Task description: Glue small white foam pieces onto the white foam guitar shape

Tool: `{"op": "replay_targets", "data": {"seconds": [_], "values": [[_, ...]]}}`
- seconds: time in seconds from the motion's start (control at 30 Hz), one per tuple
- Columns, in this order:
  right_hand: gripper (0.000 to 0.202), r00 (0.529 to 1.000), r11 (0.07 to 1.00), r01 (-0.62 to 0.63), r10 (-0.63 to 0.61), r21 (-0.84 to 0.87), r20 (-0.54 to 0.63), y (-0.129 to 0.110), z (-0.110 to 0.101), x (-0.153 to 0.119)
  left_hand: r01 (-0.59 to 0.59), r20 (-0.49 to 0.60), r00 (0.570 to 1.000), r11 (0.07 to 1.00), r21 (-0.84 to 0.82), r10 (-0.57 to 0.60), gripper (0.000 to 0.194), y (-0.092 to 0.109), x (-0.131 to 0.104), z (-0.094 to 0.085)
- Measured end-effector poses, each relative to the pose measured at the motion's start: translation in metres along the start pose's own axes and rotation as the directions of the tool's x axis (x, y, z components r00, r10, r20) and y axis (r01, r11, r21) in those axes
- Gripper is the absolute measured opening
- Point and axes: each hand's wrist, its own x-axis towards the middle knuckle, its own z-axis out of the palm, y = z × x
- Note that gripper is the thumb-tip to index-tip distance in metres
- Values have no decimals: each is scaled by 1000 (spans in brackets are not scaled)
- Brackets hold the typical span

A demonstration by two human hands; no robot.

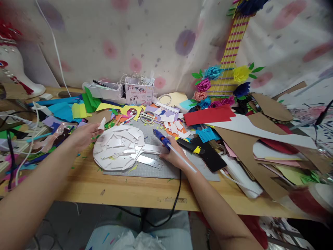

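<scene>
My left hand [87,134] pinches a small white paper piece [102,123] at the left edge of a round white form [118,147]. Overlapping scraps of white paper cover this form, and a white strip [154,149] sticks out from its right side. My right hand [173,152] is wrapped round a blue glue gun [161,138] with a clear glue stick in its back, its nozzle pointing up and left. The hand rests by the strip's right end. Below the strip a metal ruler or blade [149,161] lies on the grey cutting mat [161,172].
Coloured paper scraps [171,126] lie behind the form. A black phone [212,156] and a cutter [191,145] are right of my right hand. Cardboard pieces [241,152] fill the right side. A paper-flowered yellow guitar neck [231,52] stands behind. A black cord [178,194] hangs over the table edge.
</scene>
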Motion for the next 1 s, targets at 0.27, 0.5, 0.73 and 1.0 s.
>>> {"op": "replay_targets", "data": {"seconds": [0.27,0.5,0.73,1.0], "values": [[56,998,999,10,-13,-43,-60,-2,-1,1,-53,20,998,998,-18,53,29,5,15,0],[55,979,997,-18,3,-73,-206,12,-8,5,-221,49,971,959,-177,232,18,19,39,32],[56,980,992,-65,43,-111,-194,23,-12,6,-212,101,972,977,-3,211,21,9,59,55],[51,971,997,-61,51,-38,-232,20,-14,6,-365,90,927,814,452,365,39,2,75,29]]}}
